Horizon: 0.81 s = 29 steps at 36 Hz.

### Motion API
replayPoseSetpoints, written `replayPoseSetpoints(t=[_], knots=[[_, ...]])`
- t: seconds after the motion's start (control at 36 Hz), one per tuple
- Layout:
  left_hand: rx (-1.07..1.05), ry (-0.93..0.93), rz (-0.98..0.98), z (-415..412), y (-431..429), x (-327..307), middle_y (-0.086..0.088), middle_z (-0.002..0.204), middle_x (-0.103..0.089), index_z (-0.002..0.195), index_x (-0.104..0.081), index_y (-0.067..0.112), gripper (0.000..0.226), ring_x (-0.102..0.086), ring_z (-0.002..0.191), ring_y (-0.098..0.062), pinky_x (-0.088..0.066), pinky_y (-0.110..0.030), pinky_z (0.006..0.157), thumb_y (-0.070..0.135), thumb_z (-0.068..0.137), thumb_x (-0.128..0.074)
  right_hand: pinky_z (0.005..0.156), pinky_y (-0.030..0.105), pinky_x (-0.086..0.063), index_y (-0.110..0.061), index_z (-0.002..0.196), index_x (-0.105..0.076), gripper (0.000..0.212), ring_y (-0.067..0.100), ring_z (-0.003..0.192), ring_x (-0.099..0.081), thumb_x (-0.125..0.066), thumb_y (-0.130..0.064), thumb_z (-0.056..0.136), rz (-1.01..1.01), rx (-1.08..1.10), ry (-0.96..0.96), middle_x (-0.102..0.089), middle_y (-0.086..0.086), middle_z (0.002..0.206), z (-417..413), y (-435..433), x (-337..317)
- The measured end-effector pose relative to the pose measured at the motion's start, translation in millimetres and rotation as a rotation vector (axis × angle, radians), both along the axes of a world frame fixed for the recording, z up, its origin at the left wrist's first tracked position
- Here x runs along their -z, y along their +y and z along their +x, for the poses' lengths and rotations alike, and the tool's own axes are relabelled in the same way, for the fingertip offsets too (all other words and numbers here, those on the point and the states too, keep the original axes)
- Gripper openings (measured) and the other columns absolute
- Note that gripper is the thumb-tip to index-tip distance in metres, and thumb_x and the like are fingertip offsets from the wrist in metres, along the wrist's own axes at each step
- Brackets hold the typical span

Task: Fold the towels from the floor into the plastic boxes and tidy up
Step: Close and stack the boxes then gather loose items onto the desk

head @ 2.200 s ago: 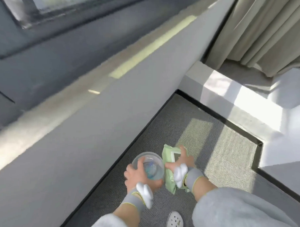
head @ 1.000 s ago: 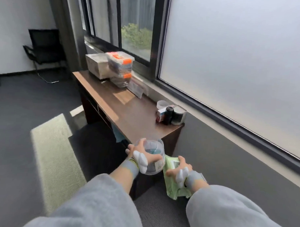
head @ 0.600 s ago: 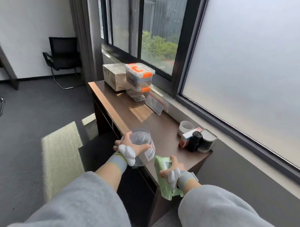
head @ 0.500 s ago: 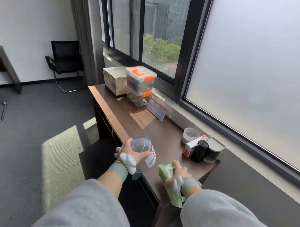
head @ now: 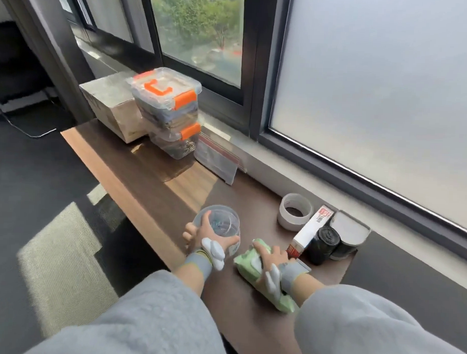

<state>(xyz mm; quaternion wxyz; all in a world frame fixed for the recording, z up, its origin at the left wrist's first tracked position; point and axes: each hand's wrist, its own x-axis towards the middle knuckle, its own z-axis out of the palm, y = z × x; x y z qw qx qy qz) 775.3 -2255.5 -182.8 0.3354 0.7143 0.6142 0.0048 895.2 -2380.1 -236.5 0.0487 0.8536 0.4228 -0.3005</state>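
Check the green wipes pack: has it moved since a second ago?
Yes. The green wipes pack hung below the end of the desk then; now the right hand holds it up on the desk top, beside the red-and-white box.

On the long brown wooden desk (head: 153, 179), at its far end, two clear plastic boxes with orange clips (head: 165, 93) stand one on the other, with a pale cardboard box (head: 110, 106) just left of them. A flat clear zip bag (head: 217, 160) leans at the desk's wall side. At the desk's near end are a clear round plastic tub (head: 220, 221) by the open edge and a green pack of wipes (head: 248, 264) nearer the wall
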Motion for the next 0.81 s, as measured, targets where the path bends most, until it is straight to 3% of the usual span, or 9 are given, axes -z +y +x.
replayPoseSetpoints(t=[0.11, 0.17, 0.5, 0.69, 0.81], knots=[[0.101, -0.020, 0.002, 42, 44, 5, -0.011, 0.130, -0.033, 0.140, -0.022, 0.040, 0.106, -0.038, 0.115, -0.034, -0.041, -0.039, 0.095, 0.059, 0.052, -0.078, 0.096, 0.045, -0.033, -0.049, 0.142, -0.008, 0.103, 0.032, 0.122, -0.040, -0.073, -0.033, 0.065, 0.034, 0.001, -0.048, -0.035, 0.006, 0.132, -3, 31, 5], [0.272, 0.007, 0.015, 70, 75, 12, -0.012, 0.128, -0.029, 0.140, -0.022, 0.041, 0.104, -0.036, 0.114, -0.034, -0.038, -0.040, 0.096, 0.058, 0.054, -0.078, 0.095, 0.045, -0.033, -0.050, 0.141, -0.005, 0.106, 0.032, 0.120, -0.039, -0.075, -0.034, 0.063, 0.024, 0.136, -0.038, -0.035, 0.005, 0.131, -3, 58, 10], [0.661, -0.056, -0.013, 134, 100, 26, -0.022, 0.152, -0.006, 0.145, -0.022, 0.035, 0.099, -0.017, 0.138, -0.039, -0.027, -0.041, 0.112, 0.048, 0.065, -0.078, 0.091, 0.047, -0.033, -0.054, 0.136, -0.003, 0.109, 0.031, 0.115, -0.038, -0.075, -0.036, 0.056, 0.004, 0.372, -0.026, -0.034, 0.004, 0.124, -12, 69, -1], [0.826, -0.072, 0.035, 162, 107, 42, -0.017, 0.138, -0.021, 0.145, -0.022, 0.038, 0.099, -0.028, 0.125, -0.037, -0.031, -0.038, 0.107, 0.060, 0.063, -0.074, 0.092, 0.049, -0.033, -0.057, 0.133, -0.002, 0.107, 0.032, 0.114, -0.037, -0.073, -0.037, 0.055, 0.016, 0.499, -0.013, -0.034, 0.002, 0.123, -10, 76, 0], [0.866, -0.046, 0.052, 167, 108, 47, -0.016, 0.131, -0.021, 0.146, -0.016, 0.038, 0.101, -0.029, 0.119, -0.036, -0.035, -0.040, 0.103, 0.060, 0.066, -0.073, 0.096, 0.054, -0.030, -0.058, 0.131, 0.000, 0.108, 0.034, 0.115, -0.036, -0.071, -0.039, 0.051, -0.002, 0.604, 0.030, -0.032, 0.003, 0.123, -7, 86, -3]])
